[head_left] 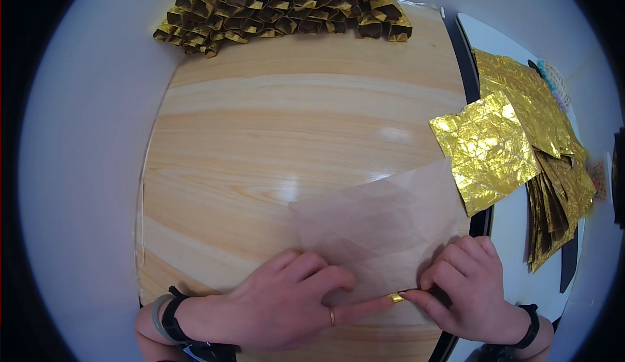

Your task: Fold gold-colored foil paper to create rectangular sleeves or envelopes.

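Observation:
A sheet of gold foil paper [384, 219] lies on the table with its creased, dull brown back facing up. A small bit of its gold side shows at the near edge, where it is turned over. My left hand [280, 303] holds that edge, its ringed finger stretched along it to the gold bit and the others bent over the paper; its thumb is hidden. My right hand [465, 287] is closed, pinching the same edge at the right, fingertips almost meeting the left finger.
Several folded gold paper tubes [286, 7] are stacked at the far edge of the wood-grain table [260, 147]. A loose gold sheet [488, 150] overlaps the table's right edge. Beyond it, a pile of gold sheets [560, 199] lies on a white surface [485, 36].

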The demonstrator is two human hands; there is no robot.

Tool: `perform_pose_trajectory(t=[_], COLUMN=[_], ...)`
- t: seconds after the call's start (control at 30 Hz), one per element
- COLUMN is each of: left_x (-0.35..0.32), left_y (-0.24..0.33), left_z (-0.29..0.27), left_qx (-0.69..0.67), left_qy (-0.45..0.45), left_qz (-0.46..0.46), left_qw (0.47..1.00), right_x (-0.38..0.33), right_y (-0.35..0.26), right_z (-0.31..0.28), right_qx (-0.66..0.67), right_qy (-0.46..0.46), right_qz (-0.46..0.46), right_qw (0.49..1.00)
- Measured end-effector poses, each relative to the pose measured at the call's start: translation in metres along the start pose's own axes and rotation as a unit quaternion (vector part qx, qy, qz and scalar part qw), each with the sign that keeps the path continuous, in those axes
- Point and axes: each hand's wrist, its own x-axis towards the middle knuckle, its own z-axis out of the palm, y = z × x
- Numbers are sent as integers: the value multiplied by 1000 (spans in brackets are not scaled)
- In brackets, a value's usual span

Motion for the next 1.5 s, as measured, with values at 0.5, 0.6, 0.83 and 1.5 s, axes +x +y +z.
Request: perform_pose_trajectory(t=[0.5,0.6,0.83,1.5], left_x=[0,1,2,1], left_y=[-5,-8,-11,4], left_z=[-4,0,1,12], left_qx=[74,5,-20,58], left_qy=[-7,-31,-42,-81], left_qz=[105,90,151,50], left_qw=[992,995,987,994], right_x=[-5,-3,-2,-31], right_y=[14,17,15,-25], right_z=[-19,-10,-10,-12], right_qx=[-42,-29,0,-183], right_qy=[-14,5,6,-156], right_qz=[42,32,13,-60], right_qw=[998,999,1000,969])
